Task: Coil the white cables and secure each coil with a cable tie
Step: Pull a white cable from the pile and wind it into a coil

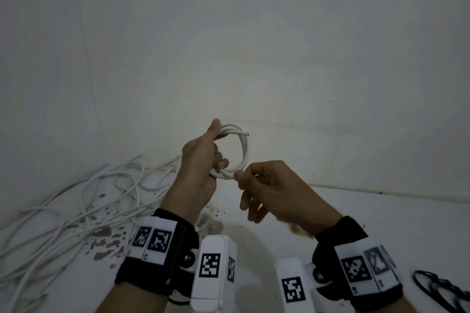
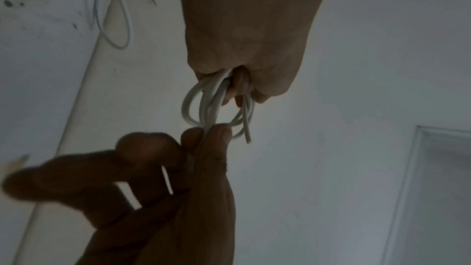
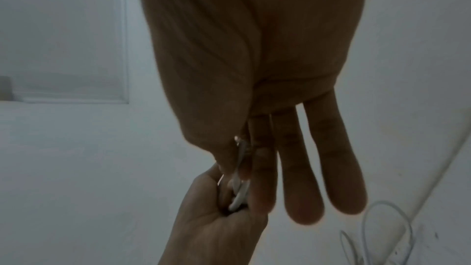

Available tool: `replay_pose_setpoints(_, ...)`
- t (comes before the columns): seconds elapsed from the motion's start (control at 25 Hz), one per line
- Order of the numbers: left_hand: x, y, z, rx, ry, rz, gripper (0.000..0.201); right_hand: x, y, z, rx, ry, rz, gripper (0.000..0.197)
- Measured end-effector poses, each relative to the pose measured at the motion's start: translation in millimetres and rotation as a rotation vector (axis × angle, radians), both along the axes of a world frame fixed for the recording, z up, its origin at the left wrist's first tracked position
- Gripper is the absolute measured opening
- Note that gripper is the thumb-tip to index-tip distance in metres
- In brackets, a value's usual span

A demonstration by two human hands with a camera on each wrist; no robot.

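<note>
A small coil of white cable [image 1: 243, 152] is held up in front of the wall. My left hand [image 1: 207, 154] grips its left side, thumb on top and fingers curled through the loop. A cut cable end [image 1: 247, 133] sticks out at the coil's top right. My right hand [image 1: 245, 176] pinches the coil's lower strands between thumb and forefinger, its other fingers loosely spread below. In the left wrist view the coil [image 2: 193, 104] hangs from my left hand [image 2: 244, 51], with the right hand's fingertips [image 2: 221, 134] pinching it. In the right wrist view the coil [image 3: 239, 194] is mostly hidden.
A tangle of loose white cables [image 1: 84, 201] lies on the stained white surface [image 1: 356, 206] at the left, against the wall corner. Black cable ties [image 1: 442, 290] lie at the bottom right edge. A white wall rises right behind the hands.
</note>
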State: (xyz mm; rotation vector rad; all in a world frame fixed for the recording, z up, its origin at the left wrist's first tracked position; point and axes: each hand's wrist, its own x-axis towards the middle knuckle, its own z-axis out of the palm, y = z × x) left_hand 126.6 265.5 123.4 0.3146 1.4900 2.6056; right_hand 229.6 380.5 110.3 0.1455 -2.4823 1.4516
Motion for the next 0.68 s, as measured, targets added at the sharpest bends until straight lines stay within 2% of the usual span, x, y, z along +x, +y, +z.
replay_pose_setpoints(0.16,-1.7,0.5,1.2,0.102,-0.121,0.071,0.03,0.1,-6.9,-1.8,0.149,-0.015,0.108,0.04)
replay_pose_setpoints(0.28,-3.2,-1.5,2.0,0.189,-0.161,0.019,0.032,-1.1,-4.8,0.8,0.128,-0.011,0.109,0.042)
replay_pose_setpoints(0.4,-1.9,-8.0,10.4,0.268,-0.13,-0.069,0.034,-2.4,5.9,1.4,-0.164,0.049,-0.016,0.041)
replay_pose_setpoints(0.48,0.9,-11.6,16.2,0.3,-0.106,-0.066,0.033,-3.1,18.1,-0.9,-0.374,0.1,-0.127,0.037)
replay_pose_setpoints(0.6,3.8,-9.9,17.9,0.19,-0.052,0.089,0.029,-1.6,24.0,3.3,-0.451,0.082,-0.177,0.04)
replay_pose_setpoints(0.68,7.6,-2.5,13.9,0.094,-0.048,0.119,0.03,-1.8,13.8,7.1,-0.48,0.013,-0.133,0.052)
